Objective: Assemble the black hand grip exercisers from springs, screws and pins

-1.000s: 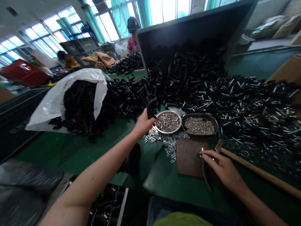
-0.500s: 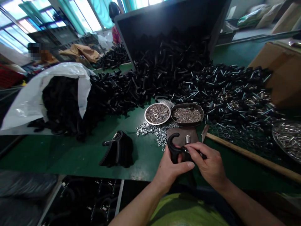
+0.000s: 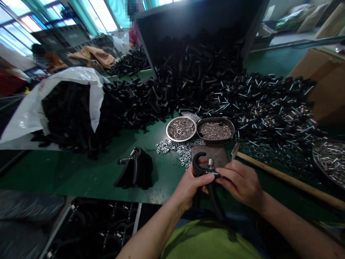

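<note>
A black hooked part [image 3: 198, 165] is in my left hand [image 3: 192, 185], its curved hook upward and a long handle hanging down toward my lap. My left thumb lies across its middle. The fingers of my right hand [image 3: 241, 181] pinch at the right side of the same part; whether they hold a small piece is hidden. A silver spring [image 3: 210, 164] stands just behind the part, above a brown metal plate [image 3: 222, 154]. Beyond are a round dish of rings and pins [image 3: 170, 137] and an oval tin of small metal pieces [image 3: 232, 138].
Loose nuts [image 3: 184, 158] lie left of the plate. A stack of black parts [image 3: 141, 169] stands to the left, a wooden-handled tool [image 3: 285, 176] to the right. Black parts heap behind, beside a white bag [image 3: 24, 122] and a cardboard box [image 3: 320, 82]. Two people are in the background.
The black part has turned, so its handle now points down toward me instead of to the right. My right hand has shifted slightly right, its fingers still at the part.
</note>
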`<state>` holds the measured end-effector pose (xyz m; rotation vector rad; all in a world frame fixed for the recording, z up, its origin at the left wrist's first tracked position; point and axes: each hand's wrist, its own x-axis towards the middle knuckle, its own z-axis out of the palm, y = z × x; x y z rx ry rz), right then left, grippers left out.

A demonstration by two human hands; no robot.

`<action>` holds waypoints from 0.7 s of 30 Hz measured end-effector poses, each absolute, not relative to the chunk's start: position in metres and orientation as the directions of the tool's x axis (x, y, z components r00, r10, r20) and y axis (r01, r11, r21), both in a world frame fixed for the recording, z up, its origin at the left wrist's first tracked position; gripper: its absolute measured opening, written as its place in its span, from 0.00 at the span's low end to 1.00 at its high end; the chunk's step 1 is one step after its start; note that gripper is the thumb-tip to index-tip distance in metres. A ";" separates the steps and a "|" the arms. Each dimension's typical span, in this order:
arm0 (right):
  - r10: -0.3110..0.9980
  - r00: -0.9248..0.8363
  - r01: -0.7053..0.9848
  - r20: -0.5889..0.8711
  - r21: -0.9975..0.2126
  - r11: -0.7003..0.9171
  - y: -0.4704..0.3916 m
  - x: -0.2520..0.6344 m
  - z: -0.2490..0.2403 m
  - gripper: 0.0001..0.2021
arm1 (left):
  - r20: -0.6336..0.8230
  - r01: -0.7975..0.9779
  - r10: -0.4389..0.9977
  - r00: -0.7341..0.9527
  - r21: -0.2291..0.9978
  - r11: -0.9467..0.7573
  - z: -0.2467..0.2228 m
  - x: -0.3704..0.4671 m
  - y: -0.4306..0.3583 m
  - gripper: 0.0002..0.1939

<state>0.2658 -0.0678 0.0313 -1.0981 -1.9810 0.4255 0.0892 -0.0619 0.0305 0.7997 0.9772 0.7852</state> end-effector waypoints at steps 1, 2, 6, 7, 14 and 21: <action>0.887 -0.208 0.554 0.412 -0.698 0.454 -0.068 0.265 0.027 0.11 | -0.352 -0.162 0.892 0.285 0.899 0.406 0.030 0.089 -0.062 0.33; 0.952 -0.142 0.524 0.271 -0.795 0.305 -0.069 0.263 0.024 0.14 | -0.291 -0.096 0.930 0.224 0.943 0.318 0.030 0.088 -0.062 0.37; 0.915 -0.286 0.302 -0.286 -0.933 -0.197 -0.062 0.254 0.019 0.24 | -0.142 0.177 0.966 0.214 0.979 0.105 0.032 0.082 -0.063 0.48; 0.876 -0.359 0.285 -0.322 -0.931 -0.226 -0.059 0.251 0.020 0.24 | -0.150 0.216 0.957 0.247 0.972 0.097 0.032 0.080 -0.063 0.48; 0.951 -0.261 0.623 -0.163 -0.781 0.037 -0.057 0.235 0.031 0.11 | -0.159 0.210 0.971 0.177 0.970 0.120 0.019 0.082 -0.078 0.39; 0.896 -0.378 0.791 -0.233 -0.584 0.182 -0.064 0.235 0.037 0.12 | -0.107 0.236 0.959 0.261 0.971 0.044 0.005 0.082 -0.084 0.40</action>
